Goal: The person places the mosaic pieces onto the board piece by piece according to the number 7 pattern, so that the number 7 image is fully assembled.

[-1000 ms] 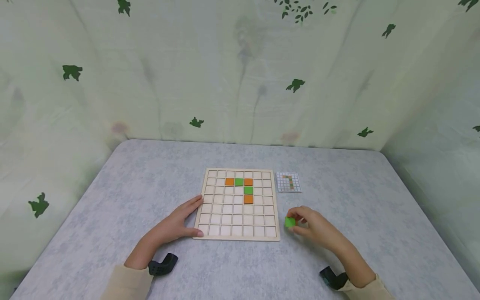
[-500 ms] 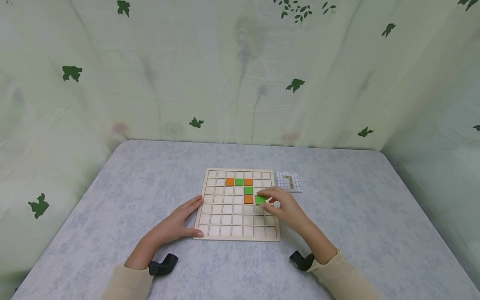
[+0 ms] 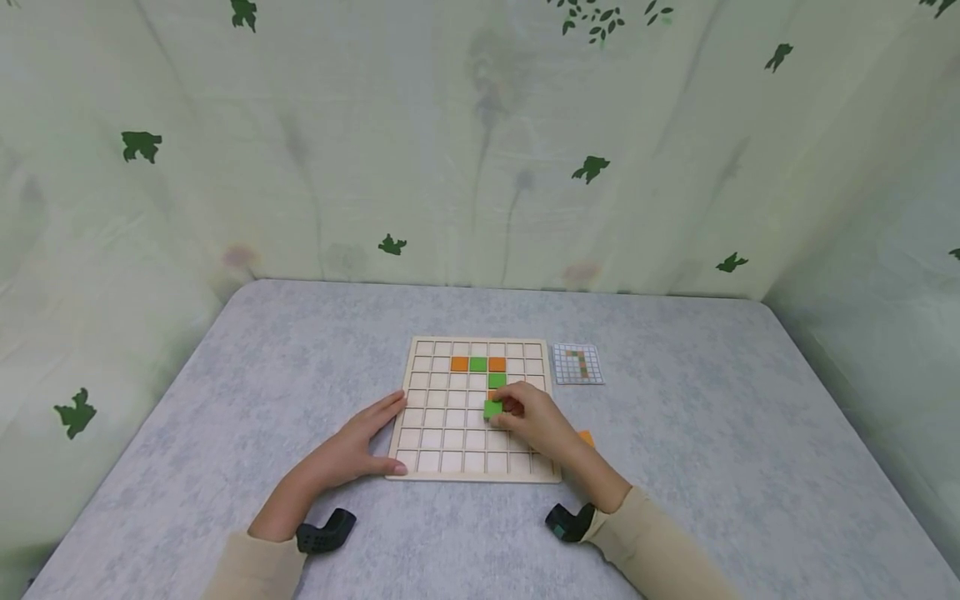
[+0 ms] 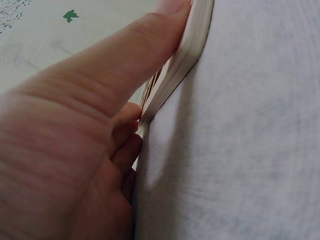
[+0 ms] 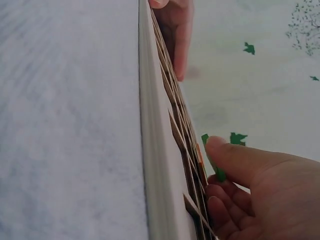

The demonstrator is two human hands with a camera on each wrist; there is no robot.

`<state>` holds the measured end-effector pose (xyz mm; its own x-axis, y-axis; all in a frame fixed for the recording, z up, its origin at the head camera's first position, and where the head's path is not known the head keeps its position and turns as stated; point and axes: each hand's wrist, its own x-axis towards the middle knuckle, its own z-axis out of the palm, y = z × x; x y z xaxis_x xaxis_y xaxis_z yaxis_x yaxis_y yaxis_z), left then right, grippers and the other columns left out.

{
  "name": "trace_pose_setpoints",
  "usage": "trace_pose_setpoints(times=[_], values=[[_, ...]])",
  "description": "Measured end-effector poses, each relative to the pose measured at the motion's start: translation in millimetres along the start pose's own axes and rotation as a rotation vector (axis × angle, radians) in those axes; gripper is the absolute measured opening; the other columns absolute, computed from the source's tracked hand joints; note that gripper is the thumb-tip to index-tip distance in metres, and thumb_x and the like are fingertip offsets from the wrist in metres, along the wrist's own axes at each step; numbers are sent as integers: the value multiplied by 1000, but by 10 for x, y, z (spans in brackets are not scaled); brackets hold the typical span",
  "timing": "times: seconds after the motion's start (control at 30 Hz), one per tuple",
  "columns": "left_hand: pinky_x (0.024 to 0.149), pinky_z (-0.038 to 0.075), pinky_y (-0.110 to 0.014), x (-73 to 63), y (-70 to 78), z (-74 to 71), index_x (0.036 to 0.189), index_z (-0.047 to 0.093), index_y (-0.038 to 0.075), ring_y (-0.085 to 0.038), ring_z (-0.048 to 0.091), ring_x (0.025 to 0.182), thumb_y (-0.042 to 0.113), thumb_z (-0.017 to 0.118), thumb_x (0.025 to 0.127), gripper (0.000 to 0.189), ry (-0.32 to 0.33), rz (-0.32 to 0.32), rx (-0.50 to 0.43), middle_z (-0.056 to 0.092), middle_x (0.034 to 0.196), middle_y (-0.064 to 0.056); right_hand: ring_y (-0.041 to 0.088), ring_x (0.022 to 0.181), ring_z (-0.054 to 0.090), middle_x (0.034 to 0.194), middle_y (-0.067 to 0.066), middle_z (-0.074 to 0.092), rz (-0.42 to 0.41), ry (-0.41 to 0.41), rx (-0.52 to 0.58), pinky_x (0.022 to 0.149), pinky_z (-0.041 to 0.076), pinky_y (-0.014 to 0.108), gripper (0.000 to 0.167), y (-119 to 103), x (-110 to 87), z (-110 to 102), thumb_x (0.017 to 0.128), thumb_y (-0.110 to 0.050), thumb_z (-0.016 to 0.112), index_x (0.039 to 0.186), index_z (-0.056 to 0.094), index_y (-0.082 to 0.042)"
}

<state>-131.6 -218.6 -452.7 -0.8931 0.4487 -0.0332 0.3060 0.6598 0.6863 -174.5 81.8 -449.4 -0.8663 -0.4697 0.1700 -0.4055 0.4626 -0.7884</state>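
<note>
In the head view, a wooden grid board [image 3: 442, 476] holds square tiles in its cells. An orange tile [image 3: 459, 364], a green tile [image 3: 477, 364] and another orange tile [image 3: 497, 364] form a row, with more running down from the right end. My right hand [image 3: 536, 421] pinches a green tile [image 3: 492, 409] between thumb and fingertips, close over the board, partly covering the lower orange tile [image 3: 492, 395]. The right wrist view shows this green tile [image 5: 219, 170] tilted above the cells. My left hand [image 3: 348, 446] rests along the board's left edge, thumb on the front corner.
A small pattern card [image 3: 577, 364] with a coloured grid lies right of the board. An orange tile [image 3: 587, 437] shows partly behind my right wrist. The grey table [image 3: 697, 400] meets a pale leaf-printed curtain [image 3: 420, 167] at the back.
My right hand has carried the green tile from the table right of the board, leftward over the grid to below the lower orange tile. My left hand has stayed in place.
</note>
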Motion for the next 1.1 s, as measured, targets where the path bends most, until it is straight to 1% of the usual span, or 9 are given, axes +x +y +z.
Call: trace_pose_setpoints(times=[0.13, 0.3, 0.5, 0.63, 0.77, 0.83, 0.9, 0.97, 1.1], values=[[100, 19, -55, 1, -4, 5, 141, 25, 3, -36, 15, 131, 50, 72, 66, 101, 1, 1, -1, 17, 147, -13, 10, 79, 51, 92, -2, 56, -10, 1, -33, 67, 45, 24, 27, 3, -7, -1, 79, -16, 70, 104, 63, -8], [99, 19, -55, 0, -7, 8, 141, 25, 3, -36, 15, 131, 50, 72, 67, 100, 2, 10, -1, 17, 147, -13, 11, 78, 48, 91, -1, 54, -11, -16, -62, 66, 44, 24, 21, 9, -25, -15, 79, -13, 70, 98, 64, -9], [100, 19, -54, 5, 5, -2, 142, 25, 3, -34, 14, 132, 49, 73, 67, 100, 0, -3, 0, 16, 147, -12, 11, 78, 46, 94, -1, 53, -17, -40, -108, 67, 42, 25, 17, -2, -21, -22, 77, -13, 72, 92, 65, -10], [100, 19, -54, 0, 17, -10, 141, 25, 2, -35, 14, 132, 48, 73, 67, 100, 5, -3, -5, 17, 147, -13, 11, 81, 46, 96, -2, 53, -14, -65, -125, 69, 42, 26, 22, -10, -19, -34, 77, -15, 72, 97, 65, -10], [100, 19, -54, -5, 17, -7, 141, 25, 2, -35, 15, 132, 48, 73, 67, 100, 10, 2, -2, 17, 147, -13, 13, 87, 49, 100, 0, 55, 15, -84, -76, 74, 44, 28, 32, -65, -42, -107, 78, -17, 71, 107, 63, -8], [100, 19, -54, -8, 13, -3, 141, 25, 2, -35, 15, 132, 49, 73, 67, 100, 9, 4, 1, 17, 147, -13, 16, 90, 51, 103, 2, 56, 25, -71, -39, 76, 45, 30, 36, -101, -66, -172, 79, -17, 71, 111, 62, -7], [100, 19, -54, -8, 10, 0, 141, 25, 2, -35, 15, 132, 49, 72, 67, 100, 8, 5, 2, 17, 147, -13, 20, 95, 52, 107, 3, 55, 13, -49, -13, 79, 45, 33, 37, -126, -99, -250, 79, -17, 70, 113, 60, -5], [100, 19, -55, -8, 10, 0, 141, 25, 2, -36, 15, 131, 50, 72, 67, 100, 7, 7, 3, 17, 147, -13, 24, 96, 53, 110, 5, 55, -13, -21, -6, 80, 45, 37, 38, -143, -147, -337, 79, -16, 70, 114, 59, -4], [100, 19, -54, -3, 12, -2, 141, 26, 2, -36, 15, 131, 51, 72, 67, 100, 4, 2, 13, 18, 147, -13, 28, 99, 52, 114, 1, 54, -19, 26, -30, 81, 44, 43, 41, -126, -292, -511, 78, -16, 71, 116, 58, -6]])
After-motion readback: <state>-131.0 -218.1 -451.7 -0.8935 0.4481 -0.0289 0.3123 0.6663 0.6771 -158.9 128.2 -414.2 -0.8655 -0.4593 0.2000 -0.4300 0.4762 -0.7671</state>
